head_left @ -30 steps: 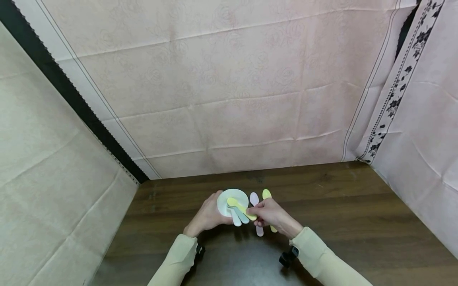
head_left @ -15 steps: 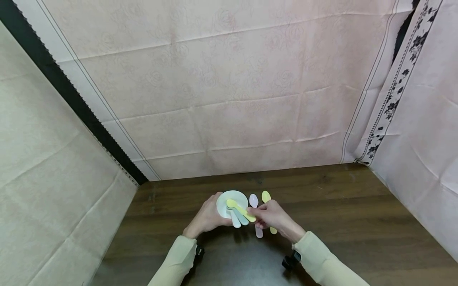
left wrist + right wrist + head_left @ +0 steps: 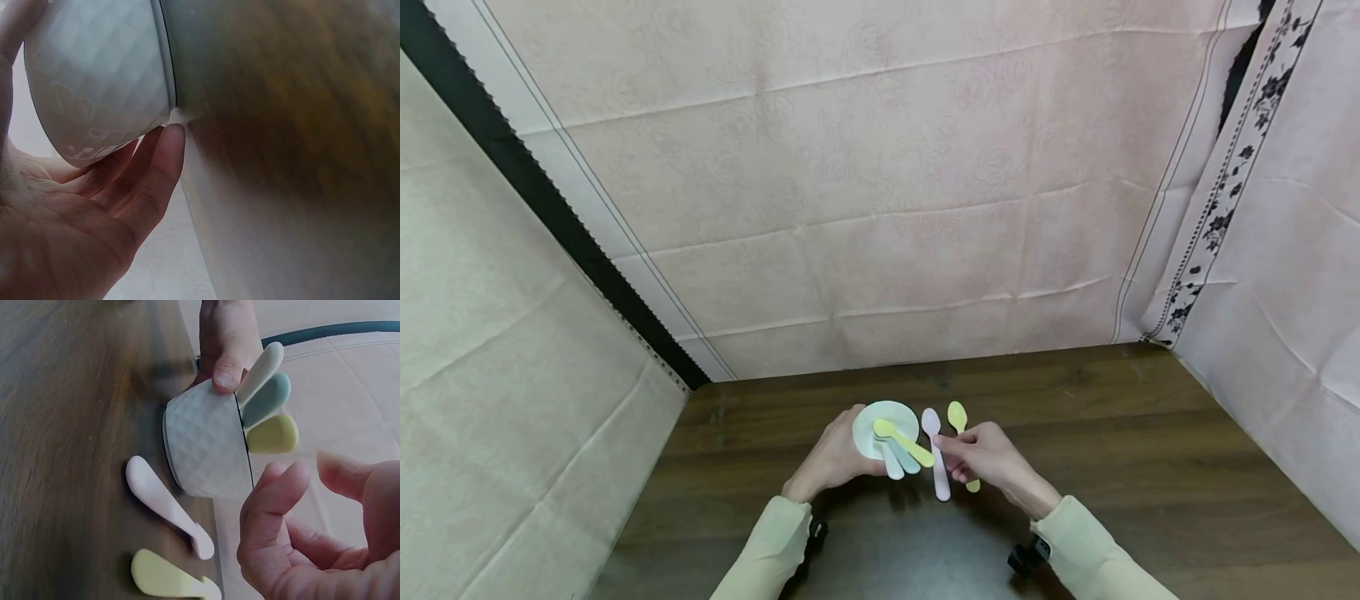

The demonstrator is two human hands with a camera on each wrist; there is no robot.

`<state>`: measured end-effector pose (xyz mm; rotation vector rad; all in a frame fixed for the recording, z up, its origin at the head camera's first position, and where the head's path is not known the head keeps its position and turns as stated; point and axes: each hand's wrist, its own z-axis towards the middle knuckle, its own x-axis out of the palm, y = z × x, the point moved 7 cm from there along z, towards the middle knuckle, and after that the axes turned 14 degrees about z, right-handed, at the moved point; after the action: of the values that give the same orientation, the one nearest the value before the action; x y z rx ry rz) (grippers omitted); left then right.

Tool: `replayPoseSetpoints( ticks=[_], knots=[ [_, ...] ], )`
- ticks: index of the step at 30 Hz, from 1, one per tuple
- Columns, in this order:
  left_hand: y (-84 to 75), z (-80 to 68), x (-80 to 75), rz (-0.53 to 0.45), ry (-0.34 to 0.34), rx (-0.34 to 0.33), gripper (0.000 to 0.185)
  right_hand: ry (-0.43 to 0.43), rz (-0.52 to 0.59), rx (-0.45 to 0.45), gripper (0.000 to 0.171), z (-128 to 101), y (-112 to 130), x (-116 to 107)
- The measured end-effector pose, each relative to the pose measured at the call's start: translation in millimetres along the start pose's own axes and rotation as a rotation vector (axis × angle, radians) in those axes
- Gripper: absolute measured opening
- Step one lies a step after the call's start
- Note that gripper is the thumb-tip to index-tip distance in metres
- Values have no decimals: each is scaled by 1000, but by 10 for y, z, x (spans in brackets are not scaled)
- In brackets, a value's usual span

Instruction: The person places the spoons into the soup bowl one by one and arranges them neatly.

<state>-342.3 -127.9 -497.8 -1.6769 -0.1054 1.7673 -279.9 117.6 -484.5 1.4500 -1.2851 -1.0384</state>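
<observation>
White bowl (image 3: 886, 428) on the bench (image 3: 1150, 467) already holds three spoons, the yellow spoon (image 3: 904, 442) on top, steadied by the left hand (image 3: 833, 457), fingers curled against its side. Two are left lying beside it: the pink spoon (image 3: 936, 458) and another yellow one (image 3: 958, 421). The right hand (image 3: 988, 457) hovers over them, fingers loosely apart, holding nothing.
</observation>
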Motion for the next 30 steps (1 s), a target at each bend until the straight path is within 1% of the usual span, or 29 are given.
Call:
replayPoseSetpoints(
  ticks=[5,10,18,24,30],
  knots=[
    [13,-10,14,-2,8,-8,93,-65,-13,2,35,-42,-15,-124],
    [14,-11,14,-5,13,-11,93,-84,-32,-8,29,-49,-31,-214],
    [16,-5,9,-4,16,-12,92,-88,-45,-23,21,-48,-71,-277],
    [11,-7,11,-18,18,-19,92,-123,-127,-64,19,-48,-66,-312],
    [5,-5,6,-15,15,-11,92,-152,-225,-84,15,-39,-80,-344]
  ],
)
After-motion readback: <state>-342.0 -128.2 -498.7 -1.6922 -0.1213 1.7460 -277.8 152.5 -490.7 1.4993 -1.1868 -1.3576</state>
